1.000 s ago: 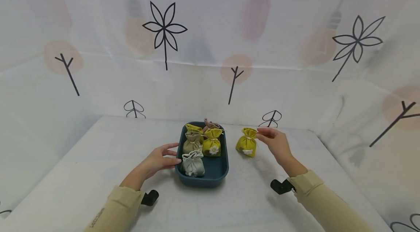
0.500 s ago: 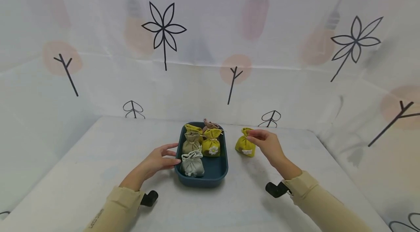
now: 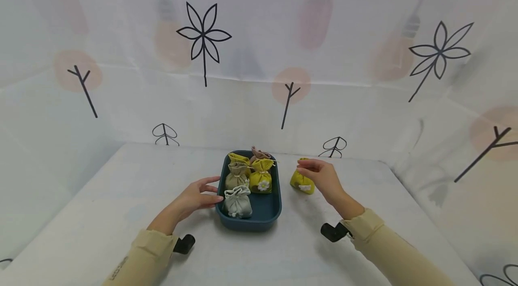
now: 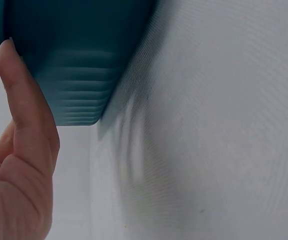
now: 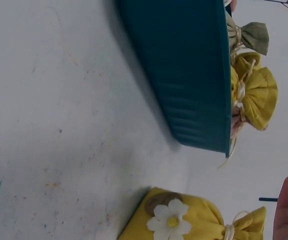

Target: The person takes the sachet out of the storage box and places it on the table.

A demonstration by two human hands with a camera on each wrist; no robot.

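My left hand (image 3: 197, 195) rests its fingertips against the left side of a dark blue rectangular bin (image 3: 263, 226); the left wrist view shows the thumb (image 4: 21, 75) flat on its outer wall. To the right of the bin, a yellow drawstring pouch (image 3: 302, 182) with a white flower (image 5: 170, 220) stands on the table. My right hand (image 3: 323, 178) hovers at the pouch's gathered top and hides part of it in the head view. In the right wrist view its fingers (image 5: 287, 207) are just beyond the pouch's frilled top, with a small gap between.
Inside the bin sit a pale grey-green pouch (image 3: 238, 204), an olive pouch (image 3: 236, 178), a yellow pouch with a flower (image 3: 261, 178), another yellow one (image 3: 238, 158) behind and a brownish-pink pouch (image 3: 260, 153). A white patterned cloth (image 3: 243, 110) hangs behind the white table (image 3: 121, 205).
My right hand has moved left, from the right side of the yellow pouch's top to in front of it. The pouch, the bin and my left hand have stayed put.
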